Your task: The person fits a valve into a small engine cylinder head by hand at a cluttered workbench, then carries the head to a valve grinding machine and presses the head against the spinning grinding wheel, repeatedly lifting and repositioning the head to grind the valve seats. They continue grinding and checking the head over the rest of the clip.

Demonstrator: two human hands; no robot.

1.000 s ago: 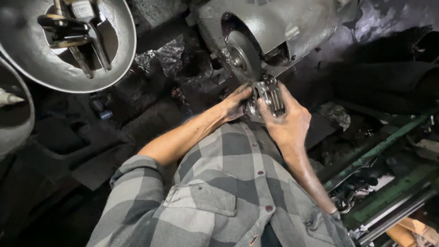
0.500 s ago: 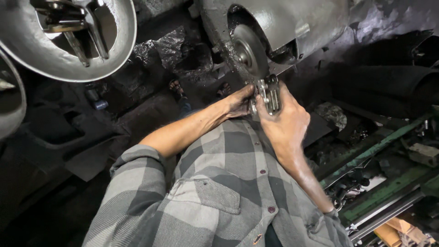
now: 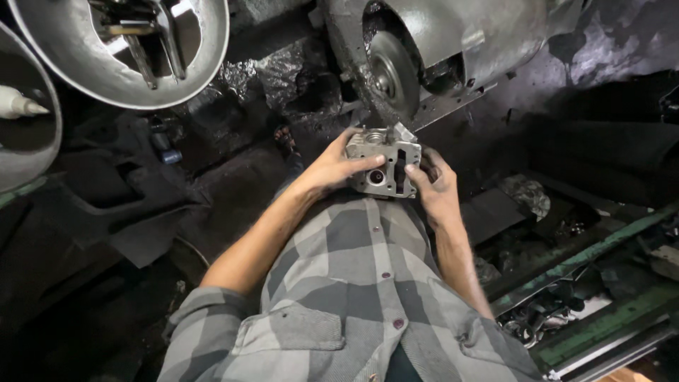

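I hold a grey cast metal part with round bores and slots in front of my chest, its open face turned up toward me. My left hand grips its left side, thumb across the face. My right hand clasps its right side, fingers wrapped behind. Just above the part is a round grinding wheel set in a grey metal machine housing. The part sits just below the wheel's lower edge; contact is unclear.
A large metal lamp shade with fittings inside hangs at top left, a second shade at the left edge. Dark dusty floor and debris lie below. Green metal rails and loose metal pieces sit at lower right.
The part has turned so its bored face now looks up at me, and my hands have shifted to hold it by both sides slightly lower under the wheel.
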